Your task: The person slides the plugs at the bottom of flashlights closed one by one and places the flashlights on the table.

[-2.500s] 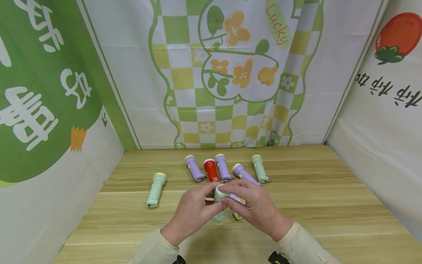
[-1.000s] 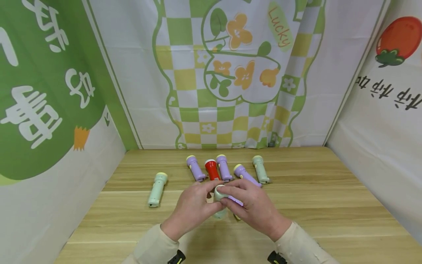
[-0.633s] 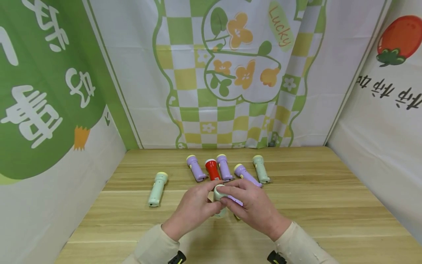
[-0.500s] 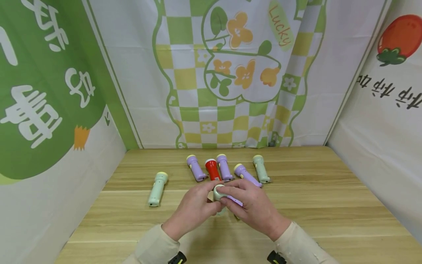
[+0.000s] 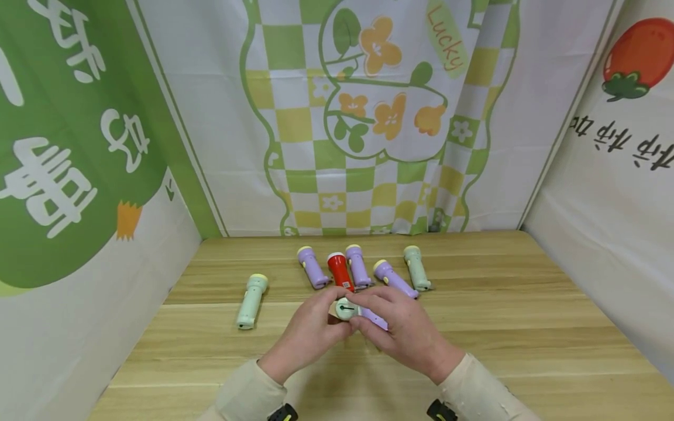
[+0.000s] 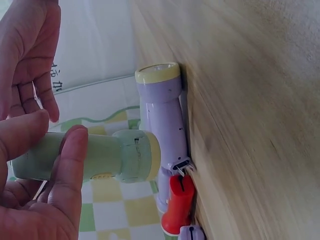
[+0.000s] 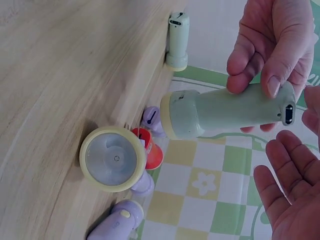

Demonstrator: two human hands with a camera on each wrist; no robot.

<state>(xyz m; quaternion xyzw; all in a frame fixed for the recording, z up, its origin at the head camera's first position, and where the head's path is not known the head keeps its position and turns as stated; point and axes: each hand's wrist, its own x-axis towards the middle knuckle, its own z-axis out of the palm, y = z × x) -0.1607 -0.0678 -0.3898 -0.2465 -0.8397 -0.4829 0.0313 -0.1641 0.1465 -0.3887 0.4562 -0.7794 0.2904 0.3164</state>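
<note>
In the head view I see the tail of a pale green flashlight (image 5: pixel 346 309) facing up, a dark slot in it. My left hand (image 5: pixel 312 327) grips its barrel between thumb and fingers. The left wrist view shows the same flashlight (image 6: pixel 100 157) lying sideways there, its yellow-rimmed head pointing at the table. My right hand (image 5: pixel 402 327) is close beside the tail. From the right wrist view, the fingers of the right hand (image 7: pixel 295 200) are extended and apart from the barrel. A purple flashlight (image 5: pixel 375 318) is partly hidden behind the right hand.
On the wooden table (image 5: pixel 489 327), a red flashlight (image 5: pixel 340 270) lies at the back among several purple ones (image 5: pixel 313 268). One green flashlight (image 5: pixel 253 301) lies to the left, another (image 5: pixel 417 269) at the back right. A printed curtain (image 5: pixel 326 187) hangs behind the table.
The held green flashlight has tilted, so its slotted tail now faces up and its head end has gone out of sight beneath. My right fingers have moved off the tail end.
</note>
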